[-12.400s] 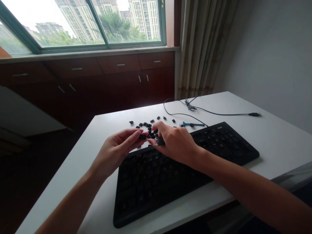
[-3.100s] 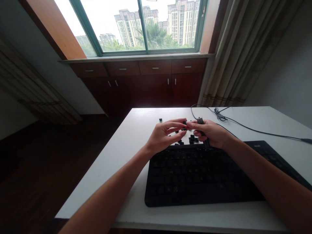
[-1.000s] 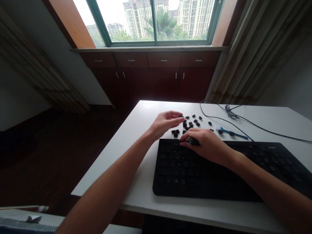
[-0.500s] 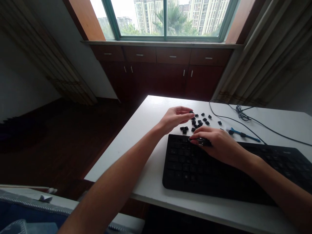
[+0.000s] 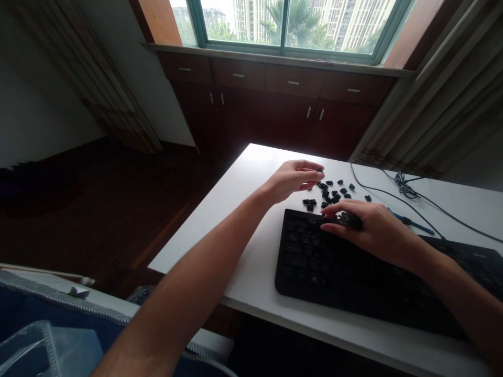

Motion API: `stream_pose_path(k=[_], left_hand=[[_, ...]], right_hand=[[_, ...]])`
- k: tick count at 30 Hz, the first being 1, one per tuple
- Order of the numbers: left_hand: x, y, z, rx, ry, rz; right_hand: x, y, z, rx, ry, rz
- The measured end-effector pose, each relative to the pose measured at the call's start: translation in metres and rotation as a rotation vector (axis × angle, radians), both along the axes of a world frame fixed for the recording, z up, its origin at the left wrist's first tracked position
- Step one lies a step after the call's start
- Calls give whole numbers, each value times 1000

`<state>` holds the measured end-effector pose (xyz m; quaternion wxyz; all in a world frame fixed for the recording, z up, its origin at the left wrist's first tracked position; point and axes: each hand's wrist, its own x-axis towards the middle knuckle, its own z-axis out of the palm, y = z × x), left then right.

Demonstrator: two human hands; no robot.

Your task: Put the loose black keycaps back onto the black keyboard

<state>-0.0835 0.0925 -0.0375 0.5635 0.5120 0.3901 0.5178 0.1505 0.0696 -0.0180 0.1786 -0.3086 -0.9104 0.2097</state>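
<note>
My left hand (image 5: 296,179) is over the far side of the white table (image 5: 220,220), pinching a small black keycap (image 5: 320,170) between thumb and fingertips. Just below those fingers lies a loose group of black keycaps (image 5: 326,193). My right hand (image 5: 365,222) hovers low over the upper left part of a black keyboard (image 5: 334,293). Its thumb and fingers are curled round a dark tool (image 5: 349,220) whose kind I cannot make out. The tips reach toward the keyboard's top rows, and the palm hides the keys below.
A blue tool (image 5: 412,223) lies behind the keyboard, partly covered by my right hand. A black cable (image 5: 393,195) runs coiled across the table's right side. At lower left, a clear plastic container (image 5: 51,345) sits on dark blue fabric. The table's left edge drops to the floor.
The view has shifted, so the table and keyboard appear farther right. My left hand has lifted slightly away from the pile with the keycap. My right hand has turned a little, still gripping the dark tool.
</note>
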Motion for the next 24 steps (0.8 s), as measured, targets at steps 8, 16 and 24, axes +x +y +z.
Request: stream_pose_path(k=[8, 16, 24], left_hand=[[-14, 4, -2, -30, -39, -12], [-22, 5, -5, -90, -40, 11], [-23, 1, -2, -66, -6, -155]], right_hand=[[-37, -13, 30, -637, 906, 35], [-77, -9, 5, -723, 951, 99], [-41, -6, 35, -361, 763, -30]])
